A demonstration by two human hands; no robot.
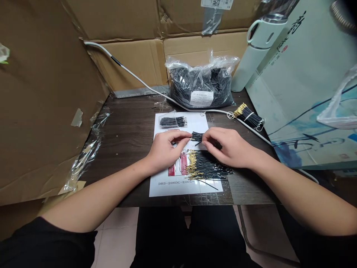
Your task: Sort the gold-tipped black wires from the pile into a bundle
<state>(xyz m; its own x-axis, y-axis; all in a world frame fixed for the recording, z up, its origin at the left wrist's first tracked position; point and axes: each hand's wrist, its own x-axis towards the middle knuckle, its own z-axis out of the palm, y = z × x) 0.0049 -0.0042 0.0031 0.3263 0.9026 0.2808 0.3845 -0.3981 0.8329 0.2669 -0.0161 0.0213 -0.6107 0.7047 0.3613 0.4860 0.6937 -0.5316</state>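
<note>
My left hand point(169, 149) is closed in a pinch, with the gold end of a thin black wire point(192, 139) at its fingertips. Just to the right, the fingers of my right hand point(227, 145) are curled together; what they grip is mostly hidden. Between the two hands lies a small bunch of black wires or tubes point(197, 135), partly covered by the right fingers. Below them is a spread of black wires with gold terminals point(206, 165), gold ends to the left, on a printed white sheet point(161, 188).
A clear-wrapped black bundle point(173, 121) lies on the sheet's upper part. Behind stands a plastic bag of black pieces point(200, 83). A tied gold-ended wire bundle point(249, 115) lies at the right, beside a white cable point(139, 80). A pale bottle point(255, 56) and cardboard walls point(134, 61) border the table.
</note>
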